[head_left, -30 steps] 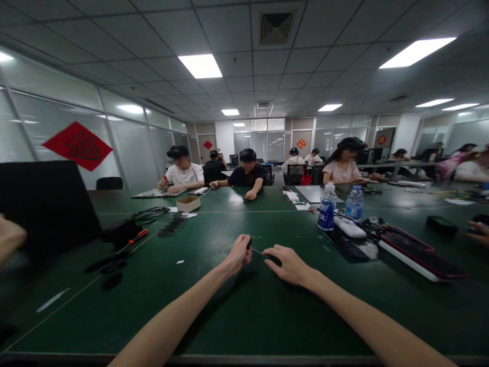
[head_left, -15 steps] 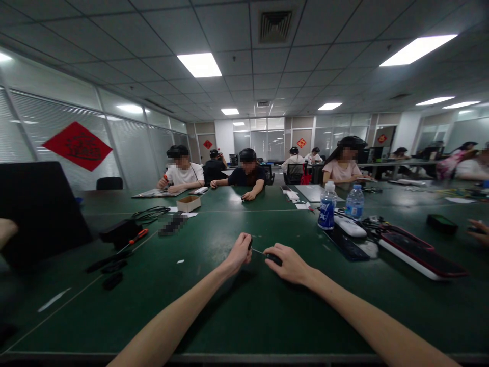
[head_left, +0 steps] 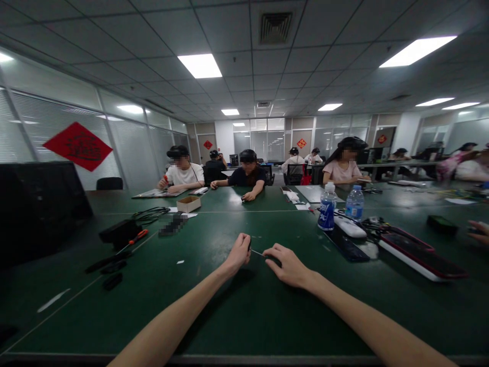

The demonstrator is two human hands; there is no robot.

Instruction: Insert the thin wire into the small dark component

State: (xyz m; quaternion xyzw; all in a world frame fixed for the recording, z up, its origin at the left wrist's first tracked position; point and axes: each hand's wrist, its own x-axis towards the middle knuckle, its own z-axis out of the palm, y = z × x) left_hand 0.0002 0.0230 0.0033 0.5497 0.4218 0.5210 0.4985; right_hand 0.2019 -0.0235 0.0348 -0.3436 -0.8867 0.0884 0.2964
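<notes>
My right hand point(head_left: 287, 264) is closed round the dark handle of a screwdriver point(head_left: 257, 252), whose thin metal shaft points left. The shaft's far end meets a small dark object point(head_left: 249, 245) pinched in my left hand point(head_left: 240, 253). My left fingers hide most of that object, so its kind is unclear. Both hands are over the middle of the green table point(head_left: 229, 316), a short gap apart.
At the left lie a screwdriver with an orange handle point(head_left: 138, 236), a black case point(head_left: 119, 232) and cables. An open small box point(head_left: 188, 204) stands farther back. Bottles point(head_left: 326, 209), phones and a power bank are at the right. People sit across the table.
My right fingers have shifted slightly on the screwdriver handle and now cover more of it. The hand that was at the far left edge has gone out of view.
</notes>
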